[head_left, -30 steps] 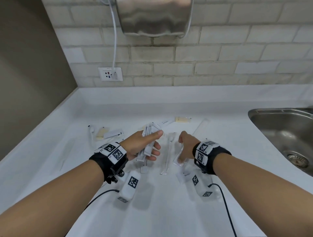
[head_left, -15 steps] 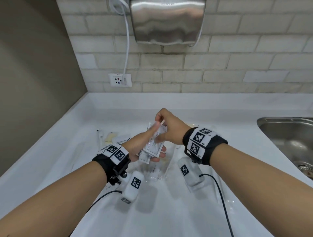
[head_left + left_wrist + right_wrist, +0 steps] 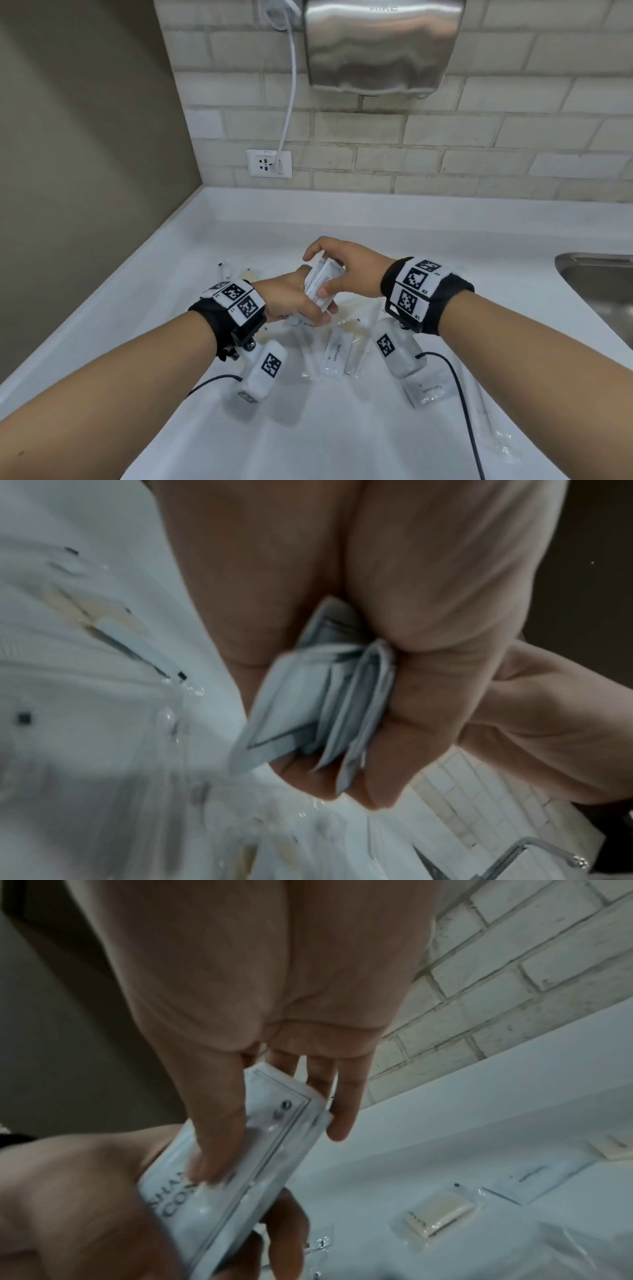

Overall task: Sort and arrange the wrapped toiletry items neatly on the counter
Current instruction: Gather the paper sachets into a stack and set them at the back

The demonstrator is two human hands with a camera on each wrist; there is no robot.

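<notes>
My left hand (image 3: 298, 305) grips a stack of white shampoo sachets (image 3: 322, 284) above the middle of the white counter (image 3: 342, 428). The left wrist view shows the same stack of sachets (image 3: 318, 712) fanned out between palm and curled fingers. My right hand (image 3: 329, 270) pinches the top end of the stack from above, thumb on the front sachet (image 3: 232, 1164) and fingers behind it. Loose wrapped items lie below the hands: a toothpaste sachet (image 3: 337, 356), another toothpaste sachet (image 3: 428, 390) at the right, and clear-wrapped sticks (image 3: 359, 346).
A wrapped soap bar (image 3: 435, 1218) and a flat packet (image 3: 534, 1177) lie farther back on the counter. More small items (image 3: 239, 272) sit at the back left. A steel sink (image 3: 596, 284) is at the right, with a wall socket (image 3: 269, 163) and a hand dryer (image 3: 380, 44) above.
My right hand left the counter and came up onto the sachet stack held in my left hand. Both hands rose and moved closer together.
</notes>
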